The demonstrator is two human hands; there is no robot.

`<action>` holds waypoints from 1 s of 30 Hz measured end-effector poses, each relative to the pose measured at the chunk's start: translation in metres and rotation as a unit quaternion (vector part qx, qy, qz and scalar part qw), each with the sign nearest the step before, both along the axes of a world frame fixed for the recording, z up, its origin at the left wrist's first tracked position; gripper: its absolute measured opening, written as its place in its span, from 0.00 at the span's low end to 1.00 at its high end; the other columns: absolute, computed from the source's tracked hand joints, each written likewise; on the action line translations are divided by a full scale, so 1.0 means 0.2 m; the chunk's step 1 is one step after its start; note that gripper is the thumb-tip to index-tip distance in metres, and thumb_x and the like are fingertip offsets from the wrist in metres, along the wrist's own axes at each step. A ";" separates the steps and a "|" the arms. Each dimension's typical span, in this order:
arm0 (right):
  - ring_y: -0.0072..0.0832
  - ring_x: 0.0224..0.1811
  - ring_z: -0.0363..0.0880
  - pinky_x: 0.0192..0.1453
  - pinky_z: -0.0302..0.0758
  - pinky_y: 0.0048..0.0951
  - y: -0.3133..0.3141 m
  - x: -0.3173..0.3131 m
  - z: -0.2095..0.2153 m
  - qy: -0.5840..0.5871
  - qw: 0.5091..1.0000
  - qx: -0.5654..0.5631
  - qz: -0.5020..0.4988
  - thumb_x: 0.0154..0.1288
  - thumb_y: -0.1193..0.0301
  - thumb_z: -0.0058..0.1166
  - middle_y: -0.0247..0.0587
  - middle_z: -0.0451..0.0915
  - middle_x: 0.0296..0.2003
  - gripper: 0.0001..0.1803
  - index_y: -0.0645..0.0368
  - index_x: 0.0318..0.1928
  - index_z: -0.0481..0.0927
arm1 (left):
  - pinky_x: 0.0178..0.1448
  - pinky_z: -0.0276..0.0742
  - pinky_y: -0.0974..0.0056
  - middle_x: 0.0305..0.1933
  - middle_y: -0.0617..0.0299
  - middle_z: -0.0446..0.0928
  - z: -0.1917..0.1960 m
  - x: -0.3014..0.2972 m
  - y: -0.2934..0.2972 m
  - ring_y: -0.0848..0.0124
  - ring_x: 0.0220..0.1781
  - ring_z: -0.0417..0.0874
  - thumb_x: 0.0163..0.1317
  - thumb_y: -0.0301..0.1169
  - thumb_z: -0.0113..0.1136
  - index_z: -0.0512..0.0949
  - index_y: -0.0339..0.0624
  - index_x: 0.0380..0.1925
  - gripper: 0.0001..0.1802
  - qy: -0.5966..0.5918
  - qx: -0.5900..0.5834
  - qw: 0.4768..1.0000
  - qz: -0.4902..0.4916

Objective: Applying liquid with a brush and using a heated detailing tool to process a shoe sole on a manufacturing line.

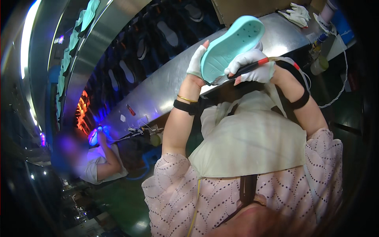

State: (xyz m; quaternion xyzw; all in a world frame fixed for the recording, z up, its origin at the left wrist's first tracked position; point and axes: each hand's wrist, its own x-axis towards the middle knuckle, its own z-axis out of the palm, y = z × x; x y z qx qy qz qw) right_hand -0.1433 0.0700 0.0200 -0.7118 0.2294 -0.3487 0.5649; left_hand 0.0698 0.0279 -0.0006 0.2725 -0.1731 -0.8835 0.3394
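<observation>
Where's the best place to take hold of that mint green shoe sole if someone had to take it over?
Probably the free rounded end of the shoe sole, pointing up and away toward the metal bench. The left hand and right hand, which also holds a pen-like tool, crowd the lower end. Come from above, grip pinching across the thin flat faces.

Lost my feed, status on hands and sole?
Left hand grips mint shoe sole. Right hand holds corded pen tool, tip at sole's edge. Nothing in the way.

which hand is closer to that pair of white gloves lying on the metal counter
Right. The right hand, gripping a pen-like tool, sits below-left of the white gloves; the left hand, holding the mint shoe sole, is farther left.
</observation>
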 end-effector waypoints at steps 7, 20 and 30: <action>0.25 0.38 0.79 0.47 0.75 0.26 -0.04 -0.03 0.08 -0.017 0.999 -0.042 -0.024 0.44 0.82 0.65 0.36 0.81 0.34 0.12 0.59 0.32 0.81 | 0.44 0.77 0.59 0.45 0.54 0.77 0.05 -0.02 0.00 0.62 0.43 0.79 0.59 0.52 0.50 0.74 0.44 0.48 0.26 -0.135 0.012 0.991 -0.007; 0.21 0.41 0.76 0.48 0.72 0.23 -0.01 -0.03 0.08 0.007 0.988 0.040 -0.147 0.56 0.78 0.57 0.34 0.79 0.36 0.06 0.61 0.36 0.78 | 0.58 0.71 0.48 0.58 0.43 0.66 0.10 -0.04 0.10 0.46 0.54 0.72 0.64 0.57 0.32 0.61 0.40 0.61 0.36 0.091 -0.006 0.996 0.020; 0.17 0.30 0.76 0.36 0.73 0.19 0.06 0.13 0.10 -0.107 0.954 0.182 -0.212 0.61 0.72 0.54 0.35 0.80 0.30 0.05 0.61 0.32 0.76 | 0.60 0.67 0.49 0.56 0.48 0.69 0.02 -0.10 0.19 0.50 0.55 0.72 0.61 0.60 0.31 0.64 0.43 0.59 0.37 0.124 -0.033 0.968 0.216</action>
